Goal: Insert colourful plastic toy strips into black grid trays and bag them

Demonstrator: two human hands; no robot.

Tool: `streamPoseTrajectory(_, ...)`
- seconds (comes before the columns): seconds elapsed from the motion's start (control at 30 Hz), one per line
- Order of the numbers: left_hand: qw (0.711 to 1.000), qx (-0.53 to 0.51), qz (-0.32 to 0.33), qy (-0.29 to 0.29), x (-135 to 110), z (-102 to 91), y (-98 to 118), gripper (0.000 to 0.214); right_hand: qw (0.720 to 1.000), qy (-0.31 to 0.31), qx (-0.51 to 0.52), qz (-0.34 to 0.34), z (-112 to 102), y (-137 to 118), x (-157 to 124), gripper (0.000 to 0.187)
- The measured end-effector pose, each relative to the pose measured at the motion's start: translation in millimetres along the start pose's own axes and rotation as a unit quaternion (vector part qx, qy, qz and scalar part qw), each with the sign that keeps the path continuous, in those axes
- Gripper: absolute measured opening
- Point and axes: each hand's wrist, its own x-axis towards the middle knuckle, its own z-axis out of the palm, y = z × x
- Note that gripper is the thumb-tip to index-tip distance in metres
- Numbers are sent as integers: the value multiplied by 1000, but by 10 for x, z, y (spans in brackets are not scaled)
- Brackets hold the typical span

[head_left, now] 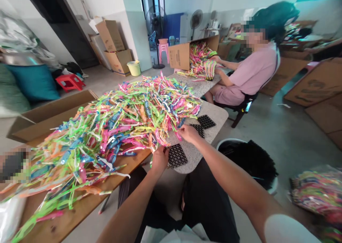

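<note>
A big heap of thin plastic strips (112,129) in pink, green, yellow, orange and blue covers the table (192,154). My left hand (159,160) is closed at the heap's near edge, gripping the side of a black mesh grid (177,156) that lies on the speckled tabletop. My right hand (188,133) is pinched on a pink strip at the heap's right edge, just above that grid. Two more black grids (205,121) lie a little further right on the table.
Across the table a seated person in a pink shirt (253,72) handles a bundle of strips (210,69) beside an open carton (179,55). A black-lined bin (249,157) stands by my right knee. Cartons (315,82) stand right; a wooden board (77,211) extends left.
</note>
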Motion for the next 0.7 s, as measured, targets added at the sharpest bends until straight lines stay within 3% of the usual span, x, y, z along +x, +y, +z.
streamPoseTrajectory(0.1,1000,6,-1,8,4,4,5,16,995,-15,-88,43,94,-50,96,40)
streamPoseTrajectory(0.23,1000,-10,2,11,11,6,1,17,990,-52,-115,55,207,-59,18,34)
streamPoseTrajectory(0.37,1000,-10,-2,-1,-2,-4,-6,15,987,-65,-130,70,74,69,-84,35)
streamPoseTrajectory(0.47,1000,-8,3,0,-20,-7,-4,13,984,-7,-162,78,-51,68,-89,37)
streamPoseTrajectory(0.6,1000,-7,12,6,-42,-2,-5,12,987,71,-144,-4,5,-206,-11,35)
streamPoseTrajectory(0.7,999,-15,32,12,-49,4,-17,17,993,27,-115,-23,181,-482,97,38)
